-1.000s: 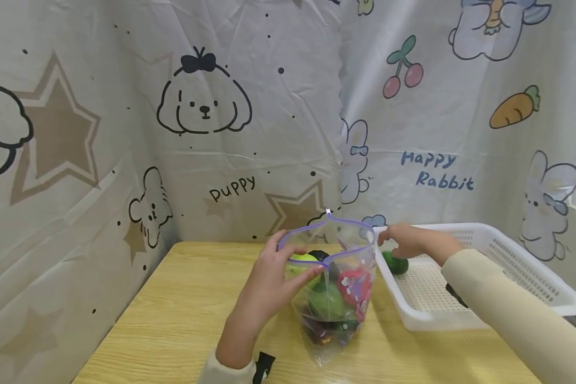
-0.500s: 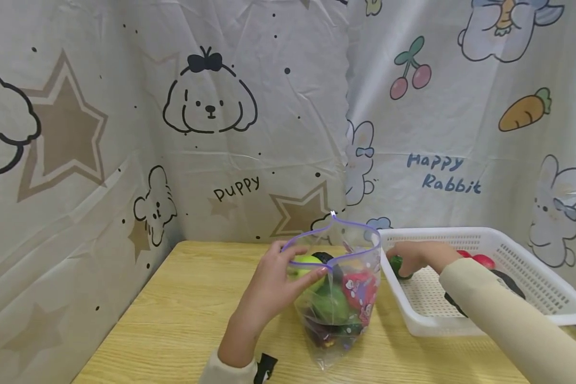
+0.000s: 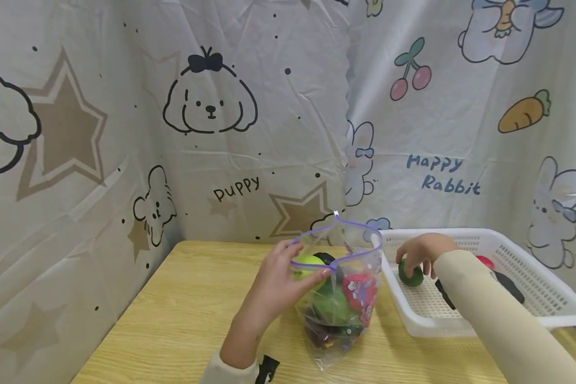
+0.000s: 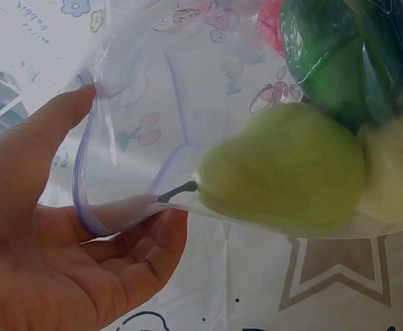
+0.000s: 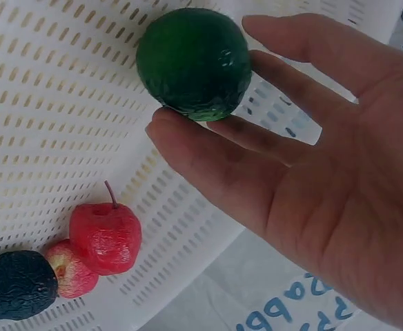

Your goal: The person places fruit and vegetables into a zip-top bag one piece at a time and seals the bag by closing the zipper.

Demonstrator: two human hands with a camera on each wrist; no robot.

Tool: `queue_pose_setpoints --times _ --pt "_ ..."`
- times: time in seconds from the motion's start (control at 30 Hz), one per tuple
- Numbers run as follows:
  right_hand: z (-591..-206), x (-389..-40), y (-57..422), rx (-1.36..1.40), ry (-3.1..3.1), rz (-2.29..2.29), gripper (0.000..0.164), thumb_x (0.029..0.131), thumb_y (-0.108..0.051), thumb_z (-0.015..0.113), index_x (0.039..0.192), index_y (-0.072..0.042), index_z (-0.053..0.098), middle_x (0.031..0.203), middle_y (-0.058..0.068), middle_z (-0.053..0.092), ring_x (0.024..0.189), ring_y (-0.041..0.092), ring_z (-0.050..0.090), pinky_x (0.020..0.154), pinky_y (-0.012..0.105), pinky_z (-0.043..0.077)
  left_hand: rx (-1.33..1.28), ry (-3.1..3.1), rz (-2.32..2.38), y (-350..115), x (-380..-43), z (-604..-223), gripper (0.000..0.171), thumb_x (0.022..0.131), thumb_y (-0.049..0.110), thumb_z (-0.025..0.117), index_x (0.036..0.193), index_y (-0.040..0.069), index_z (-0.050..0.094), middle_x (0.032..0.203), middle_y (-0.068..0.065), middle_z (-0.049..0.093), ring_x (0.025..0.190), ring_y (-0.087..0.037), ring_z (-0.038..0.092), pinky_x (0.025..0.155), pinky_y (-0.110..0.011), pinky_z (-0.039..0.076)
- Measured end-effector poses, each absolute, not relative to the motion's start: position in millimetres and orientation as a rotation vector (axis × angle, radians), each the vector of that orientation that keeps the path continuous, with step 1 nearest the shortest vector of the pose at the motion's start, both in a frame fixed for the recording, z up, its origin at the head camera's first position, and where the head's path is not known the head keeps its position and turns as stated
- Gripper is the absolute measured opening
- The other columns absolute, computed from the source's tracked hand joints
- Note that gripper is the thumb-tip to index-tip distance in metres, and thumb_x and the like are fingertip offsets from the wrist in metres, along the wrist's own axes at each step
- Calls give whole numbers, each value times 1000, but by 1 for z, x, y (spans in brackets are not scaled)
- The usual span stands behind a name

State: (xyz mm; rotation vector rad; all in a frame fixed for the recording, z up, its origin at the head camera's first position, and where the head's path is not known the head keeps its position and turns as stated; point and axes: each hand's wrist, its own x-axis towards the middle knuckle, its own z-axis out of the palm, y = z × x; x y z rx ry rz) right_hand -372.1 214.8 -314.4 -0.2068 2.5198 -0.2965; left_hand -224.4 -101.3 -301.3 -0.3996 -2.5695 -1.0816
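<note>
My left hand [image 3: 279, 280] holds the purple rim of a clear zip bag [image 3: 365, 257], spreading its mouth wide. In the left wrist view the thumb lies at the rim, with the curled fingers by its lower edge. A yellow-green pear [image 4: 284, 169] and a dark green fruit [image 4: 343, 62] show inside the bag, among other fruit. My right hand [image 3: 428, 252] reaches into a white basket [image 3: 400, 309] and grips a glossy, dark green round fruit [image 5: 191, 62]. Its fingertips lie on two sides of that fruit in the right wrist view.
Also in the basket are a red apple [image 5: 105, 238], a smaller red and yellow fruit [image 5: 74, 270] and a blackish wrinkled fruit [image 5: 15, 284]. The wooden table [image 3: 187, 298] ends at a printed cloth backdrop [image 3: 240, 154].
My right hand has lowered from over the basket's left edge onto the green fruit, which has since shifted slightly right and tilted. My left hand keeps its hold on the bag rim.
</note>
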Motion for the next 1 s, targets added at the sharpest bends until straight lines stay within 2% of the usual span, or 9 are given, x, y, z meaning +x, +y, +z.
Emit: queue_pose_setpoints --times 0.13,0.27,0.47,0.7,1.0 --pt "-318 -371 218 -175 2529 -307 55 74 -13 71 127 -11 56 113 25 62 85 37 62 70 44 60 -408 -2591 -1081 -101 -222 -301 87 72 64 62 133 2 50 142 -14 46 124 -33 45 101 -52 43" --pt "-323 -369 220 -136 2558 -328 57 70 -14 76 124 -11 58 115 26 60 82 35 63 68 43 60 -426 -2589 -1066 -100 -223 -301 84 74 62 63 132 4 50 142 -13 46 125 -33 45 102 -52 42" --pt "-329 -367 218 -166 2620 -287 51 65 -17 81 112 -13 61 101 15 60 74 33 62 59 40 59 -434 -2583 -1030 -100 -223 -301 81 75 60 63 133 5 50 142 -13 46 126 -32 45 103 -52 41" --pt "-332 -365 219 -151 2639 -269 51 65 -16 81 111 -15 58 92 13 58 71 30 61 55 36 57 -441 -2577 -1025 -100 -222 -303 81 76 61 62 133 5 50 142 -14 46 125 -33 45 102 -52 42" --pt "-333 -365 222 -257 2622 -241 52 67 -16 80 113 -14 55 85 11 61 71 27 62 60 38 57 -450 -2574 -1016 -100 -223 -303 80 77 60 61 134 6 50 142 -14 46 126 -32 45 101 -52 42"
